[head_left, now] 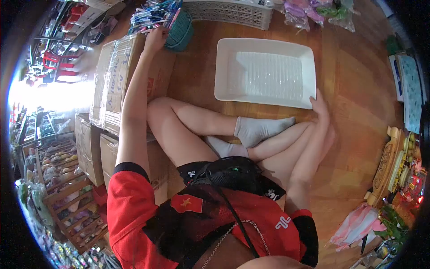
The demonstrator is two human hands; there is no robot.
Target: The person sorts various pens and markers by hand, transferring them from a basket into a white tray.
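Observation:
At the upper left, my left hand (pixel 156 39) reaches to a teal basket (pixel 180 32) packed with pen-like items (pixel 150 17). Its fingers are closed at the near side of the basket, and what they hold is too small to make out. An empty white tray (pixel 265 105) with a ribbed bottom lies on the wooden floor in front of my crossed legs. My right hand (pixel 320 106) grips its near right corner, thumb at the rim.
Taped cardboard boxes (pixel 107 80) are stacked beside my left arm. A grey plastic crate (pixel 228 14) and bagged purple items (pixel 304 10) lie beyond the tray. To the right are a carved golden piece (pixel 383 168) and a pink-and-white cloth (pixel 358 224).

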